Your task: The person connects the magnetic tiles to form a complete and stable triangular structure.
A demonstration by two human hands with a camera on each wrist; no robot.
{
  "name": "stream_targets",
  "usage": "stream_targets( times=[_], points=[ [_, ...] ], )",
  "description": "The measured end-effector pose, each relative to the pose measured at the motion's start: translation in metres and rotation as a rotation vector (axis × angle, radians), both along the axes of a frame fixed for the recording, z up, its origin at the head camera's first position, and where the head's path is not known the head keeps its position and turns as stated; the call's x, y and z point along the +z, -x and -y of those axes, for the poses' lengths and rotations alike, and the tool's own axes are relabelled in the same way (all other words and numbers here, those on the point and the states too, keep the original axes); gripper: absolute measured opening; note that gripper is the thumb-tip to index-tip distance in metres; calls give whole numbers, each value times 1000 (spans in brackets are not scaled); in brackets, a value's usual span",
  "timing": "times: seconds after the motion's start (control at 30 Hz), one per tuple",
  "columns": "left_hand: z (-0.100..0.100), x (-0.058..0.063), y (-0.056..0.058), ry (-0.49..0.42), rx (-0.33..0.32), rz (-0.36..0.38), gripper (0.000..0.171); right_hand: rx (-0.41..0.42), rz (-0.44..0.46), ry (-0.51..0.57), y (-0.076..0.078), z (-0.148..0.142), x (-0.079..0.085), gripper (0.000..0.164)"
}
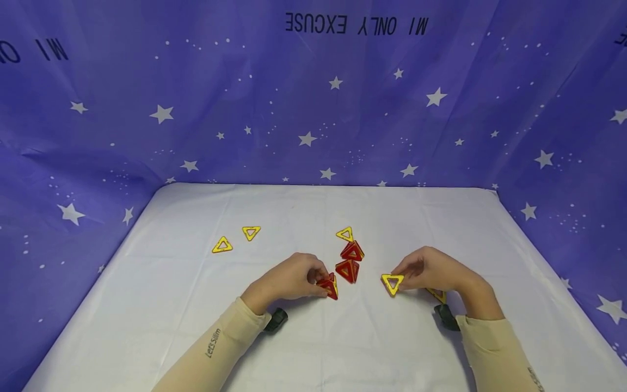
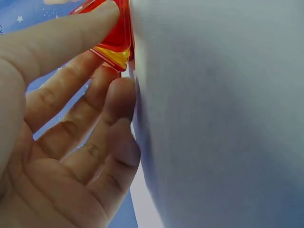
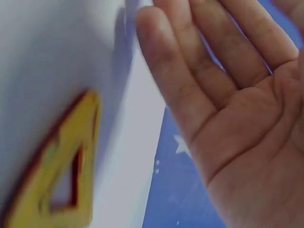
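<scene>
My left hand (image 1: 292,276) pinches a small pyramid of red and yellow triangular magnetic tiles (image 1: 329,286) low over the table. In the left wrist view the thumb lies on a red tile (image 2: 116,35), and a yellow face shows under it. Two more red pyramids, a nearer one (image 1: 347,270) and a farther one (image 1: 352,251), stand just beyond that hand. At the right, my right hand (image 1: 431,269) holds a yellow triangular tile (image 1: 392,283) by its edge, with red showing along its lower sides. The right wrist view does not show this held tile.
Another yellow tile (image 3: 71,175) lies below the right hand, partly hidden in the head view. One yellow tile (image 1: 345,234) touches the farther pyramid. Two yellow tiles, a nearer one (image 1: 222,245) and a farther one (image 1: 251,233), lie at the left on the white-covered table (image 1: 147,305).
</scene>
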State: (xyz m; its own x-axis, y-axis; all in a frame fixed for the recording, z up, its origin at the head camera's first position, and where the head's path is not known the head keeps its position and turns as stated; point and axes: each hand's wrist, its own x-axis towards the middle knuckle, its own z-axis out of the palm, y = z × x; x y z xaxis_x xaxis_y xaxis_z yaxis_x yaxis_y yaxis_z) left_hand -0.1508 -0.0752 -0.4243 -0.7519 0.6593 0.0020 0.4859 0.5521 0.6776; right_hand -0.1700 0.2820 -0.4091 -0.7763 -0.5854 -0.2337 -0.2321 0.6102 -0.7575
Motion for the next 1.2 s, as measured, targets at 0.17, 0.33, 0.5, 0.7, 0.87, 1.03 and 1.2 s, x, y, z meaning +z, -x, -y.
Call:
stream_targets(
  times=[0.17, 0.33, 0.5, 0.7, 0.87, 1.03, 1.2],
  points=[
    [-1, -1, -1, 3, -2, -6, 21, 16, -2, 42, -5, 19, 4, 22],
    [-3, 0, -2, -4, -9, -4, 22, 49, -4, 48, -13, 44, 7, 19],
    [-6, 1, -3, 14, -22, -2, 21, 94, -26, 55, -16, 60, 6, 21],
    [-11, 1, -7, 12, -38, 7, 21, 118, -41, 43, -19, 70, 3, 22],
    [-15, 1, -9, 14, -46, 8, 21, 135, -72, 33, -22, 78, 3, 22],
    [-17, 0, -10, 3, -62, -3, 20, 158, -100, 59, -25, 86, 3, 20],
    [-17, 0, -10, -12, -70, -7, 19, 168, -115, 104, -25, 93, -2, 18]
  ],
)
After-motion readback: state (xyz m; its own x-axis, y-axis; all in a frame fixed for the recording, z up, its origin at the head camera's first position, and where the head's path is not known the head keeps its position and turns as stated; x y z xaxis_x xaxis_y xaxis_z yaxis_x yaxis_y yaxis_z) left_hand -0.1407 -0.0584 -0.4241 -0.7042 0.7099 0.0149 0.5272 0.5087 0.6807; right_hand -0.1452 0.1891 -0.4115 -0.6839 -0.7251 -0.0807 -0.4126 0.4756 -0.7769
